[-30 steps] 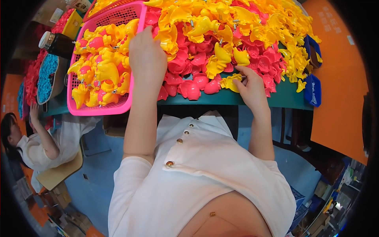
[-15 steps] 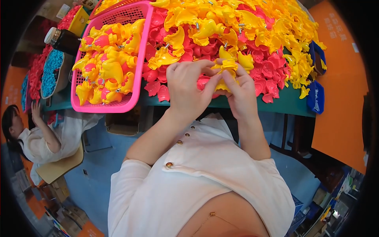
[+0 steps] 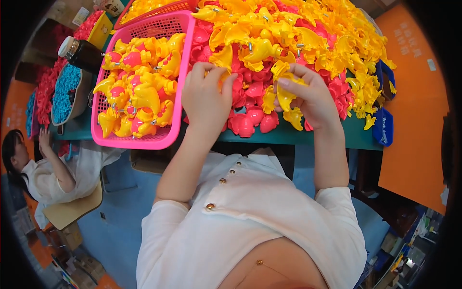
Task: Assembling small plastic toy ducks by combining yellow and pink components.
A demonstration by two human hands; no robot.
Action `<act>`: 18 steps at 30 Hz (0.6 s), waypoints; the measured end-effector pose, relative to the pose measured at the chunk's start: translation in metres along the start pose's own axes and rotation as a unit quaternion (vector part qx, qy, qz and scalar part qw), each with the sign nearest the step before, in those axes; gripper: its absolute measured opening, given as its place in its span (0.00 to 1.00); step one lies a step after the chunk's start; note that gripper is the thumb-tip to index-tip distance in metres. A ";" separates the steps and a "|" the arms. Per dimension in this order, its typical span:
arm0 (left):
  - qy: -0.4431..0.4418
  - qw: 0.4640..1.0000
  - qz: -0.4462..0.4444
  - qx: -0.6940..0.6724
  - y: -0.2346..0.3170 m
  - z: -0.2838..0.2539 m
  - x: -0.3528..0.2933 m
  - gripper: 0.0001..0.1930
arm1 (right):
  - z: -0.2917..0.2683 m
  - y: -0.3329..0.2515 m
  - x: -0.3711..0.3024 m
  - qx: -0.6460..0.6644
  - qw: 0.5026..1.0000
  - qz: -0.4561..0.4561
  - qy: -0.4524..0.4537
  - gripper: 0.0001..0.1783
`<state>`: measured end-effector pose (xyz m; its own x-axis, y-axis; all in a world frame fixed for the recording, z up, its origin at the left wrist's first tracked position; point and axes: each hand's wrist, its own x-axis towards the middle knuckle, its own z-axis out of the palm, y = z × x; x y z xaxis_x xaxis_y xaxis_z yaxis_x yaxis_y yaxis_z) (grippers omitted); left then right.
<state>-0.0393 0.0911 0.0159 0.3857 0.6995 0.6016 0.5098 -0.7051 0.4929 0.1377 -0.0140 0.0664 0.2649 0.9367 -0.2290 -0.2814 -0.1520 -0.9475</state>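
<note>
My right hand (image 3: 315, 98) pinches a curved yellow plastic toy part (image 3: 287, 94) between thumb and fingers, above the front of the pile. My left hand (image 3: 206, 98) is at the pile's left edge, beside the pink basket (image 3: 188, 72). Its fingers are bent but apart, touching or close to a yellow shell piece (image 3: 222, 59); the fingertips are partly hidden. Between my hands lie pink shell pieces (image 3: 246, 124), loose on the green table (image 3: 260, 137). Another yellow piece (image 3: 293, 118) is just below the held part.
Assembled yellow-and-pink toy figures (image 3: 144, 91) fill the basket. A large heap of yellow shells (image 3: 332, 43) covers the back. Blue trays (image 3: 383, 126) stand at the right edge. To the left are a dark bottle (image 3: 79, 50), a tub of blue pieces (image 3: 67, 91) and a seated person (image 3: 53, 168).
My hands were together at a yellow part. Now they are apart: the left has moved left to the pile, while the right keeps the part slightly further right. The view has shifted slightly.
</note>
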 end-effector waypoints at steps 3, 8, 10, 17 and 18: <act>-0.046 0.995 0.055 -0.068 0.019 -0.016 -0.011 0.08 | 0.000 0.011 -0.001 0.062 0.996 0.002 -0.068 0.19; -0.100 0.973 0.134 -0.160 0.022 -0.006 -0.025 0.13 | 0.020 0.022 0.002 -0.057 0.993 -0.105 -0.009 0.18; -0.062 0.975 0.118 -0.180 0.022 -0.007 -0.023 0.16 | 0.024 0.006 0.005 -0.149 0.983 -0.109 0.001 0.15; -0.016 0.997 0.023 -0.073 0.008 -0.029 -0.014 0.20 | -0.011 -0.124 0.142 -0.169 0.934 -0.286 0.135 0.21; -0.043 0.997 0.025 -0.057 0.009 -0.027 -0.011 0.20 | -0.019 -0.149 0.155 -0.149 0.941 -0.253 0.166 0.27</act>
<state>-0.0593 0.0740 0.0307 0.4753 0.6664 0.5744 0.3995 -0.7452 0.5340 0.2380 0.1480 0.1677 0.5833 0.7698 0.2590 0.2170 0.1596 -0.9630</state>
